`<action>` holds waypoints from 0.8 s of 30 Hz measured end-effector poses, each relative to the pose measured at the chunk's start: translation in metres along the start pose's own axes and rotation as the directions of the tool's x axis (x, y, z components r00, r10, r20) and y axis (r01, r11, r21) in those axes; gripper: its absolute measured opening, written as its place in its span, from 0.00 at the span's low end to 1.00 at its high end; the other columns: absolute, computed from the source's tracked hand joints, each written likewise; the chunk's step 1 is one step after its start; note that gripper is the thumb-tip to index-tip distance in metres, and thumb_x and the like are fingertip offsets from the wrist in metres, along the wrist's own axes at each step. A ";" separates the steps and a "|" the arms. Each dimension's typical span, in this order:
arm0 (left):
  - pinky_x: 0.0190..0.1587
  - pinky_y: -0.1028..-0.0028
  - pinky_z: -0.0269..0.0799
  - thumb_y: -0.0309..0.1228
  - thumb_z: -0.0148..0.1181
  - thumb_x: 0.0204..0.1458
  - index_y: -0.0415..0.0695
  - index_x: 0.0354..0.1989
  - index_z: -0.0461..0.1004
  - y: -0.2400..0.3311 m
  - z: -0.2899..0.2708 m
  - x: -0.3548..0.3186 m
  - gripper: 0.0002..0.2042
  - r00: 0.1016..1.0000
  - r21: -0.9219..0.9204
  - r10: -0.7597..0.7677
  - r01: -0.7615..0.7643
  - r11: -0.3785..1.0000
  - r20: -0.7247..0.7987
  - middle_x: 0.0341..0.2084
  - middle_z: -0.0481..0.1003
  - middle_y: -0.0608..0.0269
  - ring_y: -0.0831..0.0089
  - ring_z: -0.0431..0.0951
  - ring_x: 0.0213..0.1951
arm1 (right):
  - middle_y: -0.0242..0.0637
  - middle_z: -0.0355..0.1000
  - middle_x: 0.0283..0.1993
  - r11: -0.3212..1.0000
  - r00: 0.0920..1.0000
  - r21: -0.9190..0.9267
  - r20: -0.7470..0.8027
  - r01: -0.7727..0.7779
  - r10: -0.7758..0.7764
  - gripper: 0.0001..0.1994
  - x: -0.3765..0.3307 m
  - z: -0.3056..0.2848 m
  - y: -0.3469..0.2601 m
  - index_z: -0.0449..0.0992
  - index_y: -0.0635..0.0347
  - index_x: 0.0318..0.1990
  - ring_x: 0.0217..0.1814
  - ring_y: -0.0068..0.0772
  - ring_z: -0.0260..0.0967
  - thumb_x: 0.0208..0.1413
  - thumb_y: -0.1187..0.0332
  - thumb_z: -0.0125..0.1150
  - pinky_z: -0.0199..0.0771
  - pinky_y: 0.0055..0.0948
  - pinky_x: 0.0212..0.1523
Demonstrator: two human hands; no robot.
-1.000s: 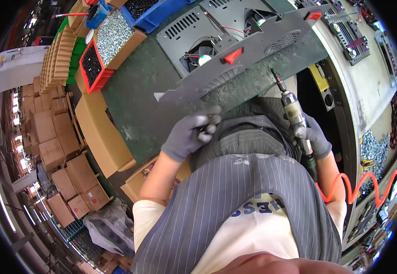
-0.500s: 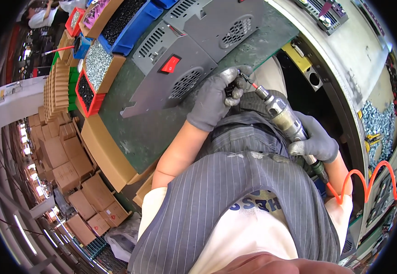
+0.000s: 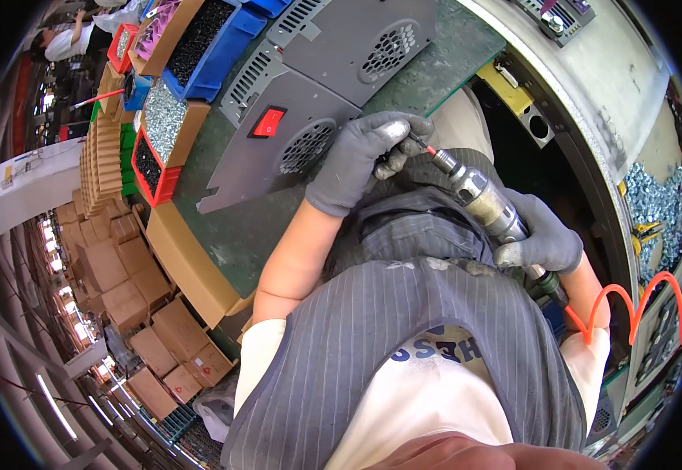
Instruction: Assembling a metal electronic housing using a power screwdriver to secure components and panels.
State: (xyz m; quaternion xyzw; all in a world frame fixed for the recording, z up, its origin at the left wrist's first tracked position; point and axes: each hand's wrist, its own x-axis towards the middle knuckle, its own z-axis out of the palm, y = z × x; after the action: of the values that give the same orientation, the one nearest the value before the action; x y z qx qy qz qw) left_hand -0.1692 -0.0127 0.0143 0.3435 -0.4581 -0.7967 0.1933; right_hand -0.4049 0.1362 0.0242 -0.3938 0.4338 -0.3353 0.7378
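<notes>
Since earlier, left hand (image 3: 357, 160) now pinches the tip of the screwdriver (image 3: 486, 205), gripped by right hand (image 3: 541, 243), slanting toward lower right.

two grey panels (image 3: 302, 133), one screwdriver (image 3: 486, 207)

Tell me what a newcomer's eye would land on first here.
At centre, the gloved left hand pinches the tip of a metal power screwdriver, gripped lower right by the gloved right hand. Just left lies a grey vented panel with a red switch. A bright orange coiled hose curls at the right edge.
</notes>
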 end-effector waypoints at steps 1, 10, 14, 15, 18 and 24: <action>0.19 0.88 0.57 0.32 0.47 0.58 0.38 0.47 0.72 0.000 0.002 0.001 0.15 1.000 -0.006 0.006 -0.006 1.000 0.002 0.26 0.73 0.67 0.87 0.65 0.20 | 0.34 0.69 0.41 1.000 1.000 -0.009 -0.002 -0.003 0.003 0.36 0.001 0.000 0.000 0.67 0.67 0.53 0.42 0.23 0.64 0.33 0.60 0.73 0.65 0.25 0.46; 0.21 0.80 0.58 0.50 0.40 0.59 0.38 0.38 0.71 -0.020 -0.042 -0.061 0.24 0.946 0.211 -0.160 0.101 0.972 0.282 0.16 0.66 0.68 0.81 0.61 0.15 | 0.29 0.66 0.37 0.991 0.971 -0.128 -0.232 0.025 -0.055 0.39 0.015 -0.025 -0.031 0.66 0.68 0.52 0.38 0.21 0.61 0.32 0.56 0.73 0.62 0.23 0.42; 0.16 0.81 0.47 0.45 0.48 0.57 0.42 0.25 0.77 0.022 -0.095 -0.115 0.20 0.791 0.350 -0.585 0.607 0.713 -0.179 0.09 0.56 0.79 0.86 0.53 0.13 | 0.27 0.65 0.32 0.982 0.963 -0.182 -0.268 -0.044 -0.006 0.36 0.021 -0.037 -0.055 0.68 0.65 0.48 0.33 0.20 0.60 0.31 0.55 0.73 0.62 0.21 0.36; 0.17 0.83 0.47 0.43 0.52 0.55 0.41 0.25 0.77 0.027 -0.103 -0.127 0.18 0.798 0.349 -0.433 0.582 0.735 -0.419 0.11 0.59 0.78 0.87 0.53 0.14 | 0.27 0.64 0.32 0.985 0.969 -0.163 -0.247 -0.055 0.013 0.35 0.023 -0.038 -0.061 0.68 0.65 0.47 0.32 0.19 0.60 0.31 0.55 0.73 0.62 0.20 0.35; 0.34 0.76 0.67 0.42 0.56 0.52 0.37 0.31 0.77 0.056 -0.134 -0.124 0.17 0.819 0.565 -0.082 0.460 0.685 -0.568 0.22 0.73 0.68 0.79 0.70 0.27 | 0.27 0.65 0.32 0.980 0.964 -0.192 -0.267 -0.059 0.006 0.36 0.028 -0.036 -0.066 0.68 0.64 0.48 0.32 0.19 0.60 0.30 0.55 0.74 0.63 0.19 0.34; 0.37 0.69 0.70 0.42 0.58 0.46 0.42 0.36 0.77 0.114 -0.104 -0.039 0.16 0.906 0.953 0.354 0.137 0.271 -0.231 0.29 0.76 0.55 0.63 0.77 0.33 | 0.27 0.66 0.28 0.987 0.944 -0.140 -0.328 -0.073 0.023 0.39 0.039 -0.028 -0.069 0.65 0.65 0.51 0.28 0.18 0.62 0.29 0.57 0.74 0.62 0.18 0.31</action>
State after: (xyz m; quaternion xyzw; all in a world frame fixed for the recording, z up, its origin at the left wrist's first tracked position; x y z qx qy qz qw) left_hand -0.0678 -0.1084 0.0906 0.5114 -0.8153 -0.2551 0.0929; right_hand -0.4248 0.0634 0.0608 -0.3768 0.5830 -0.3439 0.6324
